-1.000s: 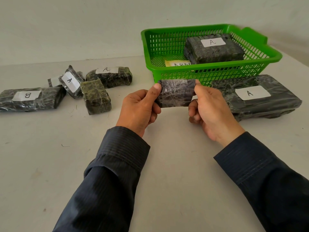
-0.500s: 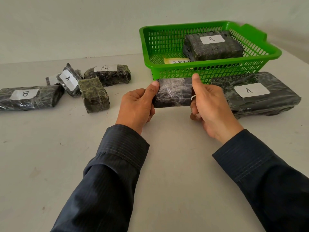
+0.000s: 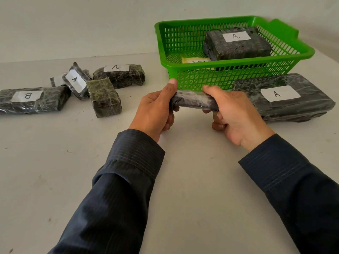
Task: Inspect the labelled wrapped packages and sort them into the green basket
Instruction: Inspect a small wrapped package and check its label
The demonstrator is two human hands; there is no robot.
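Both grips are busy: left grip [image 3: 156, 107] and right grip [image 3: 236, 114] are each pinching one end of a small dark wrapped package [image 3: 194, 100], thumbs on top, fingers curled under. I'm seeing it held level, right in front of the near wall of the green basket [image 3: 229, 65].

Basket is holding one dark package marked A [image 3: 238, 45] toward its right rear, plus a yellowish slip [image 3: 194, 60] on the floor near the front, lettering partly hidden by the rim.

Big flat package marked A [image 3: 293, 101] is lying on the counter [image 3: 183, 180] just right of the grips, tucked against the basket's front right corner.

Far left, well apart, a cluster is lying: long package marked B [image 3: 31, 99], tilted small package marked A [image 3: 77, 80], rear package marked A [image 3: 119, 75], greenish block [image 3: 104, 97] in front, and a half-hidden package [image 3: 56, 80] behind.

Room for moving is lying between that cluster and the grips, and along the near side by the sleeves.

Counter is looking pale grey and scuffed; plain pale wall [image 3: 73, 24] is standing behind.
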